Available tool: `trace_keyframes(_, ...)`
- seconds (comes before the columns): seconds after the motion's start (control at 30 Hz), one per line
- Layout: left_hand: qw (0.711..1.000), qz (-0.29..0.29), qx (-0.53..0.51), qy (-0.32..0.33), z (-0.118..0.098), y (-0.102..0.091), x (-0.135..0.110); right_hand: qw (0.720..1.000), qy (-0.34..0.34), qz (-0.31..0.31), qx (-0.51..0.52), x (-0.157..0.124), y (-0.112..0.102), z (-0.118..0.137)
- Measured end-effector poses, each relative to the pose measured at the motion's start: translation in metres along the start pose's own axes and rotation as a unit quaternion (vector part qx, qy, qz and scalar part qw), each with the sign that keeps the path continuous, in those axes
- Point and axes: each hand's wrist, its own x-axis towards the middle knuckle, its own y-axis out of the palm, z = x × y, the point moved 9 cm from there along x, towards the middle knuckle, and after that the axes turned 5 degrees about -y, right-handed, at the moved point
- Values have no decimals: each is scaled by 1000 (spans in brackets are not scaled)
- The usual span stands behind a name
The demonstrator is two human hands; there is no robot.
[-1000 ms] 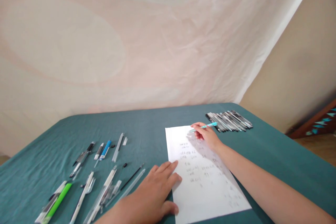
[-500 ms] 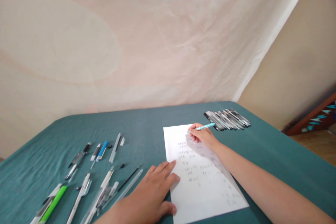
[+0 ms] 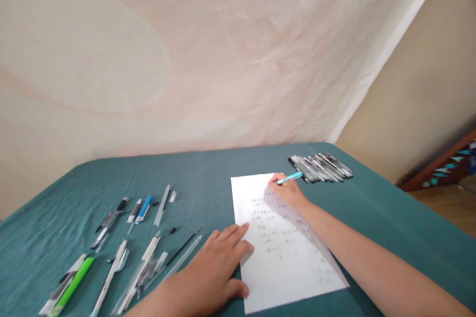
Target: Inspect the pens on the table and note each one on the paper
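Observation:
A white sheet of paper [image 3: 282, 277] with several lines of handwriting lies on the green tablecloth. My right hand [image 3: 288, 192] grips a light blue pen [image 3: 292, 177] near the top of the sheet, its tip low over the paper and partly hidden by my fingers. Flat on the sheet's left edge rests my left hand [image 3: 219, 267], fingers spread and holding nothing. Close to its left are a clear pen barrel [image 3: 184, 255] and a thin black refill [image 3: 184, 246].
A row of several pens [image 3: 322, 167] lies at the back right. Pen parts are scattered on the left, among them a green pen [image 3: 72, 287], a blue pen piece [image 3: 144, 209], a white pen [image 3: 110, 277] and a black cap [image 3: 172, 230]. Behind the table hangs a pale cloth [image 3: 223, 59].
The view has shifted slightly. My right hand still grips the pen at nearly the same spot on the paper, and my left hand stays on the sheet's left edge.

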Motion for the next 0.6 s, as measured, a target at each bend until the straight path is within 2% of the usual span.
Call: trace_keyframes(0.6, 1000, -4, 2, 7, -2, -3, 0, 998, -43, 8, -47, 2, 2, 8)
